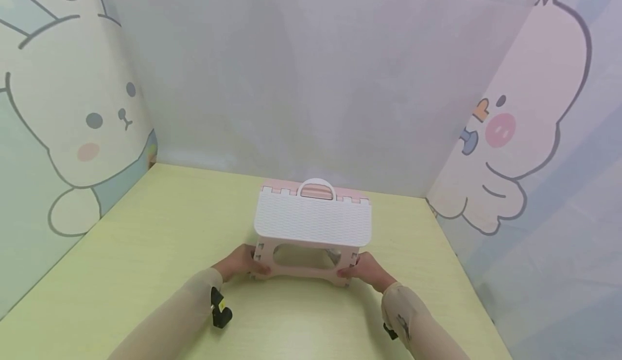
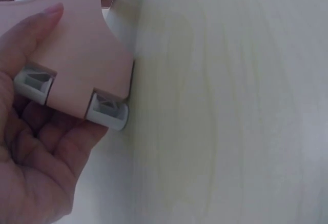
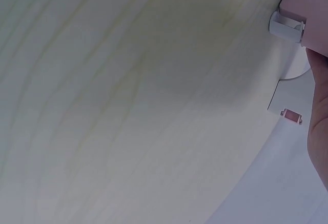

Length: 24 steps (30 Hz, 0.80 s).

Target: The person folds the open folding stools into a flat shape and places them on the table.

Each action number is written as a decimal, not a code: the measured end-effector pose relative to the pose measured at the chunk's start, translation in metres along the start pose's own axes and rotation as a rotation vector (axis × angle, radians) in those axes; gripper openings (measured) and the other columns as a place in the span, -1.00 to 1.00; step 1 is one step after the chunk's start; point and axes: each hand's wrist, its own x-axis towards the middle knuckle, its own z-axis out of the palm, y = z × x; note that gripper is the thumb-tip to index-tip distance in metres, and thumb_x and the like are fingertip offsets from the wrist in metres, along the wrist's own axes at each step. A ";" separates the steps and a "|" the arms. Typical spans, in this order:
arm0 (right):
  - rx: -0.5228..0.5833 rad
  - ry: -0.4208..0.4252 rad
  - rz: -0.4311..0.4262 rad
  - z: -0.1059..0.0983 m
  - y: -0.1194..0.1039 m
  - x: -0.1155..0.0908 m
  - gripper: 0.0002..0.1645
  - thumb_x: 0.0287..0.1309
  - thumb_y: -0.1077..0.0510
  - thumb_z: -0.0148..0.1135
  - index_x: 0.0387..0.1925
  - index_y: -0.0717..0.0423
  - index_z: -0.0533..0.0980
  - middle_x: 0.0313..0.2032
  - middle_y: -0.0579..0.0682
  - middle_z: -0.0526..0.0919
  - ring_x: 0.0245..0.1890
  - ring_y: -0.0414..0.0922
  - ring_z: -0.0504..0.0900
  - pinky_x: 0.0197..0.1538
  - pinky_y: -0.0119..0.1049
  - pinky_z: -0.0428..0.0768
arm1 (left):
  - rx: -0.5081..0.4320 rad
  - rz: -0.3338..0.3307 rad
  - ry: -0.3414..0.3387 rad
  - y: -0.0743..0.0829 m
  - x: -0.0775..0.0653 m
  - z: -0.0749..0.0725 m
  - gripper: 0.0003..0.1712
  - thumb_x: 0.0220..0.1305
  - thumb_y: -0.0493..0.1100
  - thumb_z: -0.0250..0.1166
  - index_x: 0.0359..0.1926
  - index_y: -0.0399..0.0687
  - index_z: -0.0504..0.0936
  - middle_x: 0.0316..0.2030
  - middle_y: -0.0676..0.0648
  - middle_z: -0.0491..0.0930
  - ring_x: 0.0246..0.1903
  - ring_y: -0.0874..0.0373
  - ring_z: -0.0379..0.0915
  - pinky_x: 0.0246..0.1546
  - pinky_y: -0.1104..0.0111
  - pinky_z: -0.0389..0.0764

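A pink and white folding step stool [image 1: 313,219] stands on the table, its white textured top tilted toward me and a white carry handle [image 1: 316,181] at the far edge. My left hand [image 1: 241,261] grips the left end of its near leg panel. In the left wrist view the thumb lies on the pink panel [image 2: 84,44], with the other fingers bent behind the white hinge pieces [image 2: 107,112]. At the opposite end, my right hand [image 1: 367,271] holds the panel with its thumb on the front. The right wrist view shows only part of that hand [image 3: 320,116] beside a pink leg corner [image 3: 316,21].
A pale yellow wood-grain table [image 1: 160,230] lies under the stool. Grey cloth [image 1: 291,79] hangs behind it, with a rabbit print [image 1: 82,106] on the left wall and a chick-like print [image 1: 529,95] on the right. Black devices [image 1: 221,308] sit at both wrists.
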 end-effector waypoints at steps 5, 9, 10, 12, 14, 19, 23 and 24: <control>-0.001 -0.008 -0.013 0.000 0.000 -0.001 -0.51 -0.17 0.18 0.49 -0.15 0.35 0.58 -0.18 0.08 0.68 -0.25 -0.16 0.51 -0.14 -0.24 0.50 | -0.006 0.004 -0.002 0.000 -0.001 0.000 -0.48 -0.10 -0.22 0.52 -0.05 -0.29 0.61 -0.14 -0.13 0.65 -0.20 0.08 0.52 -0.01 0.05 0.48; -0.002 -0.021 -0.024 0.000 0.000 -0.001 -0.49 -0.15 0.17 0.49 -0.13 0.35 0.57 -0.17 0.08 0.67 -0.25 -0.17 0.51 -0.14 -0.25 0.50 | -0.012 0.007 -0.013 -0.002 0.000 0.000 -0.47 -0.09 -0.22 0.52 -0.04 -0.29 0.60 -0.14 -0.13 0.65 -0.20 0.09 0.52 0.00 0.05 0.48; 0.001 -0.025 -0.027 -0.001 0.000 -0.001 -0.49 -0.15 0.17 0.49 -0.13 0.36 0.57 -0.17 0.08 0.67 -0.25 -0.17 0.51 -0.14 -0.25 0.50 | -0.012 0.010 -0.016 -0.003 0.000 0.000 -0.47 -0.09 -0.22 0.52 -0.04 -0.29 0.60 -0.14 -0.13 0.65 -0.20 0.09 0.52 -0.01 0.05 0.48; 0.005 -0.032 -0.034 -0.001 0.000 -0.001 -0.49 -0.14 0.17 0.49 -0.13 0.36 0.57 -0.17 0.08 0.68 -0.25 -0.17 0.52 -0.15 -0.25 0.50 | -0.015 0.008 -0.017 -0.004 0.001 0.000 -0.46 -0.09 -0.21 0.52 -0.04 -0.28 0.60 -0.14 -0.12 0.65 -0.20 0.09 0.52 0.00 0.06 0.48; 0.006 -0.034 -0.036 -0.001 0.001 -0.001 -0.49 -0.14 0.16 0.50 -0.13 0.36 0.57 -0.18 0.08 0.68 -0.26 -0.18 0.52 -0.15 -0.25 0.50 | -0.012 0.002 -0.013 -0.005 0.001 0.000 -0.45 -0.10 -0.20 0.53 -0.03 -0.27 0.60 -0.13 -0.12 0.65 -0.19 0.09 0.52 0.00 0.06 0.48; 0.007 -0.034 -0.034 -0.001 0.001 0.000 -0.49 -0.15 0.16 0.50 -0.14 0.35 0.57 -0.19 0.07 0.68 -0.26 -0.17 0.52 -0.16 -0.25 0.50 | -0.006 -0.011 0.001 -0.005 0.002 0.001 -0.45 -0.11 -0.19 0.54 -0.04 -0.26 0.61 -0.13 -0.11 0.65 -0.19 0.09 0.52 0.00 0.05 0.48; 0.004 -0.037 -0.030 -0.001 0.000 -0.001 -0.47 -0.14 0.15 0.49 -0.11 0.35 0.56 -0.16 0.07 0.67 -0.25 -0.17 0.52 -0.15 -0.25 0.50 | -0.005 -0.011 0.000 -0.005 0.002 0.000 -0.45 -0.11 -0.18 0.54 -0.04 -0.26 0.61 -0.14 -0.10 0.65 -0.21 0.10 0.51 -0.01 0.06 0.49; 0.002 -0.037 -0.028 -0.001 0.000 -0.001 -0.47 -0.14 0.15 0.49 -0.10 0.34 0.56 -0.16 0.08 0.67 -0.25 -0.16 0.52 -0.15 -0.25 0.50 | -0.005 -0.011 0.000 -0.005 0.003 0.000 -0.45 -0.11 -0.18 0.54 -0.04 -0.26 0.61 -0.14 -0.10 0.65 -0.21 0.10 0.51 -0.01 0.06 0.48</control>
